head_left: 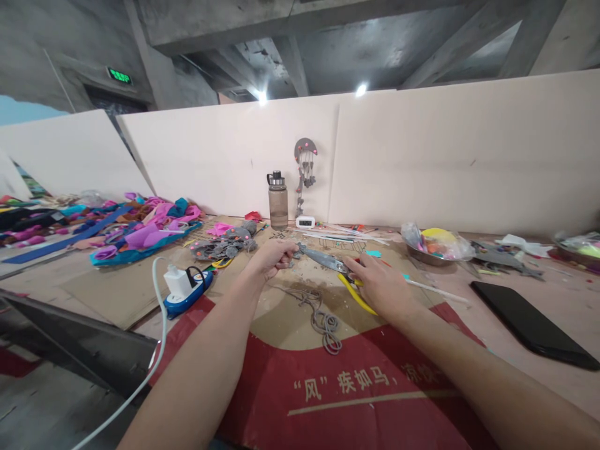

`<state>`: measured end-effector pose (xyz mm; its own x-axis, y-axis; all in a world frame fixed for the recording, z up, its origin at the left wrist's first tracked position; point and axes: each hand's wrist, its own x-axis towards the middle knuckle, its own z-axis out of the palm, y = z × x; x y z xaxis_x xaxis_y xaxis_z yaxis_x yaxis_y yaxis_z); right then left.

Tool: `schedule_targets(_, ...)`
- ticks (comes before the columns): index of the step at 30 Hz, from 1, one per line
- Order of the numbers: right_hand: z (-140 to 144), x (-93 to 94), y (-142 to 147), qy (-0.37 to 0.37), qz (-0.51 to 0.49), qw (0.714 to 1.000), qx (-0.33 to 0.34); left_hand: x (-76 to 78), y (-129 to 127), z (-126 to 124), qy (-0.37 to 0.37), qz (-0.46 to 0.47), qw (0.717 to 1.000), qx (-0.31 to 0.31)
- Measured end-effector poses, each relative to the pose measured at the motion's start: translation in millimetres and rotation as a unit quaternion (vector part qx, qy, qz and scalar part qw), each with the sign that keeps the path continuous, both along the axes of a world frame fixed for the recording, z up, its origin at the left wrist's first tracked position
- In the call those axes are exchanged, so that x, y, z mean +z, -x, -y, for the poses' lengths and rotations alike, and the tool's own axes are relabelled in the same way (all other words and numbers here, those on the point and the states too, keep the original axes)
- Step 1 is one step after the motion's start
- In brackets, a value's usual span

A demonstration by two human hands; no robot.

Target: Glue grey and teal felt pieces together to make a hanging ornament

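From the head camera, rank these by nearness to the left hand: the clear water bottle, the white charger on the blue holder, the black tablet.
Measured from the left hand, which is closed on some grey material:
1. Clear water bottle with dark cap, straight behind it by the wall.
2. White charger on the blue holder, to its left.
3. Black tablet, far right, beyond the right hand.

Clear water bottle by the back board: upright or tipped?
Upright. The clear brownish plastic water bottle stands on its base on the table, dark cap on top.
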<state>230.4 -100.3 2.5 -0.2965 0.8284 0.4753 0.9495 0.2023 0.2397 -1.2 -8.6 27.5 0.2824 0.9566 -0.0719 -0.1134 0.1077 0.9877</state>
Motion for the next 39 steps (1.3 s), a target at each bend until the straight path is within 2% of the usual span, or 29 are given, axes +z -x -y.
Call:
schedule_targets(17,0,-0.4,-2,0.018,-0.012,1.0,0.008,-4.3,7,-4,-0.008,-0.002,0.999,-0.044)
schedule_targets(22,-4,-3.2,-2,0.043,-0.074,0.996,0.022,-7.0,8,-7,0.0,0.023,0.998,-0.061)
schedule_targets(27,-10,-13.6,-4,0.038,-0.164,0.983,0.068,-1.4,6,-3,-0.004,0.033,0.999,-0.025)
schedule_targets(32,-9,-11.7,-3,0.022,-0.168,0.985,0.04,0.3,3,-1,-0.01,0.05,0.999,-0.012)
schedule_targets(39,-2,-1.6,2,0.035,-0.092,0.995,-0.009,1.6,1,2,-0.007,0.047,0.998,-0.045)
